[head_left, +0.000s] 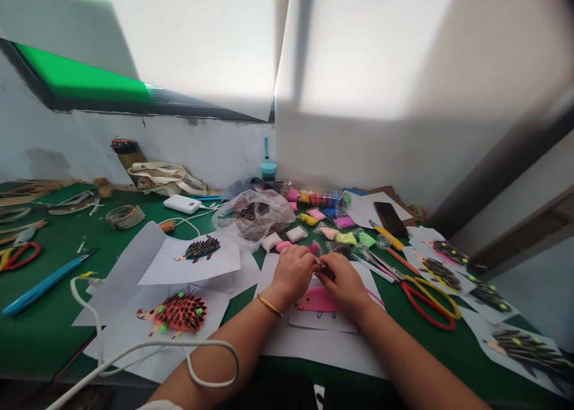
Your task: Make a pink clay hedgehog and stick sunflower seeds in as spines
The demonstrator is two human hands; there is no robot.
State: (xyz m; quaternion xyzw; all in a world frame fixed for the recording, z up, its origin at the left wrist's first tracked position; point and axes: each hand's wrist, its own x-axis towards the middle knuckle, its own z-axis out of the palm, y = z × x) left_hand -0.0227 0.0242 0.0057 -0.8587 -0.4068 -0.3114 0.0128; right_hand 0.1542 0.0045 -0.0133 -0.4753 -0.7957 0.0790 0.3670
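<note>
My left hand [293, 274], with a gold bangle at the wrist, is closed, its fingertips against those of my right hand [346, 283]. My right hand is closed too. Between the fingers is a small dark thing [327, 271], mostly hidden, whose kind I cannot make out. Below them a pink clay hedgehog [316, 300] with drawn blue feet lies on a white card [309, 321], on top of a larger white sheet [280, 344]. My hands partly cover the hedgehog.
Packets of coloured clay [345, 238] and a plastic bag of dark seeds [253, 216] lie beyond. Scissors [430, 299] and a phone [390, 219] are right. Finished hedgehog pictures [179, 311] lie left. A white cable [147, 342] crosses my left forearm; a blue cutter [45, 285] lies far left.
</note>
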